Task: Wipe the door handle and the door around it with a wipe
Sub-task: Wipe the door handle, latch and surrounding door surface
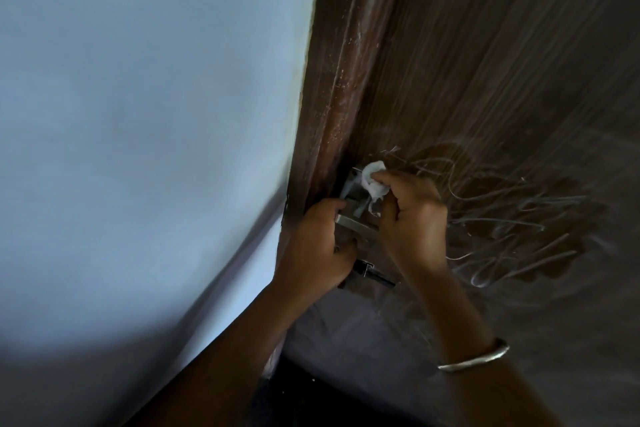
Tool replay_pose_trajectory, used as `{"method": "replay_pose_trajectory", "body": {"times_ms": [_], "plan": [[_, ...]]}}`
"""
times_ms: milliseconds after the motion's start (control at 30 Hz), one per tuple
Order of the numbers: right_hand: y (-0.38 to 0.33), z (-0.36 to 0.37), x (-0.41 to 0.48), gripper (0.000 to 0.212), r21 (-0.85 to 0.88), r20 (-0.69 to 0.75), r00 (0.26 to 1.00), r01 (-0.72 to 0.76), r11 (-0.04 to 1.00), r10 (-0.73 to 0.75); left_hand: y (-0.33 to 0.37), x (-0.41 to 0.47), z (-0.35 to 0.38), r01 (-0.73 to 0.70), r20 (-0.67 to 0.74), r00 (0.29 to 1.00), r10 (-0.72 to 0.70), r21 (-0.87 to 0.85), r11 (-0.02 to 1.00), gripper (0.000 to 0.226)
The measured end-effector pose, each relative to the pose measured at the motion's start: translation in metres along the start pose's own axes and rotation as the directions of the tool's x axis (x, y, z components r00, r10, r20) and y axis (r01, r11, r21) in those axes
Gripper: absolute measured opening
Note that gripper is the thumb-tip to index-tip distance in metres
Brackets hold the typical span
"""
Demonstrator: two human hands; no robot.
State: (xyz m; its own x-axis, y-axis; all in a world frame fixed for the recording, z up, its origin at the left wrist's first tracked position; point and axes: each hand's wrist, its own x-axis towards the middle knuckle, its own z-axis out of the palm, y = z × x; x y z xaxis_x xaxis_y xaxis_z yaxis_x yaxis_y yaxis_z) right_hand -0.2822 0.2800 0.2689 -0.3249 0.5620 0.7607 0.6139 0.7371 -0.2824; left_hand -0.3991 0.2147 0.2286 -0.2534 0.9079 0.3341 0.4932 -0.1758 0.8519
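Two hands [318,243] [412,218] grip rightward-pointing handle [353,225], wipe [374,180].

The brown wooden door [485,62] carries a metal lever handle [353,224] and pale scribble marks [512,218] beside it.

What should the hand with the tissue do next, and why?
Probably slide the crumpled white wipe down onto the silver metal lever handle. The right hand pinches it at the metal plate above the lever, while the left hand grips the lever's near end, so its bare middle looks like the closest spot left to rub.
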Motion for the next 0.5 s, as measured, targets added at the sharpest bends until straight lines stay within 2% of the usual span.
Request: {"method": "replay_pose_trajectory", "body": {"times_ms": [100, 167, 233, 300, 400, 500], "plan": [[0.002, -0.003, 0.017, 0.018, -0.179, 0.158, 0.953, 0.286, 0.942, -0.259, 0.002, -0.005, 0.003, -0.111, -0.149, 0.983, 0.108, -0.016, 0.994, 0.039], [0.002, 0.003, 0.028, 0.016, -0.252, 0.326, 0.880, 0.434, 0.865, -0.346, 0.002, -0.008, 0.009, -0.173, -0.253, 0.954, 0.161, -0.024, 0.985, 0.034], [0.001, 0.010, 0.033, 0.012, -0.250, 0.454, 0.784, 0.568, 0.785, -0.423, 0.000, -0.008, 0.016, -0.185, -0.318, 0.933, 0.169, -0.022, 0.982, 0.033], [0.000, 0.015, 0.034, 0.020, -0.224, 0.542, 0.719, 0.623, 0.750, -0.435, -0.004, -0.006, 0.020, -0.156, -0.324, 0.936, 0.136, -0.036, 0.987, 0.038], [0.006, 0.013, 0.037, 0.017, -0.228, 0.517, 0.740, 0.603, 0.764, -0.430, -0.008, 0.000, 0.022, -0.128, -0.284, 0.954, 0.095, -0.100, 0.987, 0.047], [0.014, 0.013, 0.040, 0.027, -0.175, 0.485, 0.704, 0.660, 0.731, -0.519, -0.010, 0.008, 0.027, -0.115, -0.189, 0.977, 0.095, -0.100, 0.988, 0.058]]}}
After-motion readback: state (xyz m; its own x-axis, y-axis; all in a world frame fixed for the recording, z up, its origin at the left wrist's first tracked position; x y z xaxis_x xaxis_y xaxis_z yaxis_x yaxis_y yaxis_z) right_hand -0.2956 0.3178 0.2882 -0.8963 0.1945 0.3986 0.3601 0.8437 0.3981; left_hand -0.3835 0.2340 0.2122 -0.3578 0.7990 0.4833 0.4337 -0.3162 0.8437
